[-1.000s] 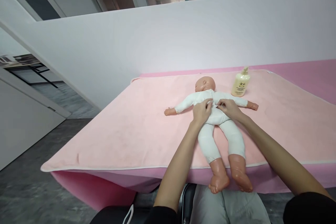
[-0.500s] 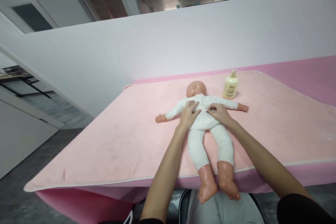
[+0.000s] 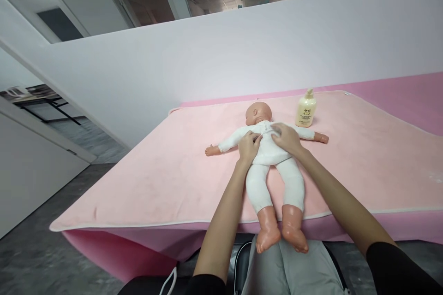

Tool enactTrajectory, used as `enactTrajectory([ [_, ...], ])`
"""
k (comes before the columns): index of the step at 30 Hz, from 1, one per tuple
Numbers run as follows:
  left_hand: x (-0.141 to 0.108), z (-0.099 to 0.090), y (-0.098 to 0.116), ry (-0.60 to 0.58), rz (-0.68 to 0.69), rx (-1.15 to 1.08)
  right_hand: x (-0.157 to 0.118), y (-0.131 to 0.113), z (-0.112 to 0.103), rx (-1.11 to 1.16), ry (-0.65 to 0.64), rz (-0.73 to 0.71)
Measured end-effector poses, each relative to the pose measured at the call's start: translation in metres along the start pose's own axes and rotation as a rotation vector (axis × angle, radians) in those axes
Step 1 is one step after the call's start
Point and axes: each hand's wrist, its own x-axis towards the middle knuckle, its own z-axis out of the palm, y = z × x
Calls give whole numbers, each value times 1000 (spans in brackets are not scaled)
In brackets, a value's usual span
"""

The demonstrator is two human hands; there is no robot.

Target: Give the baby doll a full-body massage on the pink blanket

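Note:
A baby doll with a white cloth body (image 3: 272, 152) lies face down, its head turned to the left and its feet past the near edge of the pink blanket (image 3: 155, 170). My left hand (image 3: 249, 147) is closed at the left side of the doll's back, pinching a bit of the white cloth. On the upper right of the back rests my right hand (image 3: 286, 138), its fingers apart and slightly blurred. A pale yellow pump bottle (image 3: 306, 109) stands beyond the doll's right-hand arm.
Behind the blanket rises a white partition wall (image 3: 224, 60). A grey padded seat or cloth (image 3: 294, 272) and a white cable (image 3: 169, 281) are below the table's near edge.
My right hand has moved up the doll's back and its fingers have opened from a pinch. The fingers of my left hand have closed on the cloth. The view has shifted slightly.

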Motion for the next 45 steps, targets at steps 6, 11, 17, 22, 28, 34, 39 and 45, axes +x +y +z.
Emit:
enactTrajectory([
  [6,-2,-1,-1,0,9,-19,9,5,16,-103,-171,92],
  [11,1,-6,3,-68,15,67,7,2,21,-72,-77,139],
  [17,13,-2,7,-56,-148,144,1,6,27,30,31,150],
  [22,14,1,4,-13,-98,92,2,5,27,33,41,153],
  [28,17,1,4,9,-120,68,4,-1,24,-9,-10,153],
  [34,19,3,3,78,-177,125,0,-7,20,-38,-82,35],
  [39,20,6,-1,102,-141,119,10,-1,23,49,-33,103],
  [45,18,7,-3,106,-137,67,30,8,32,-10,-128,199],
])
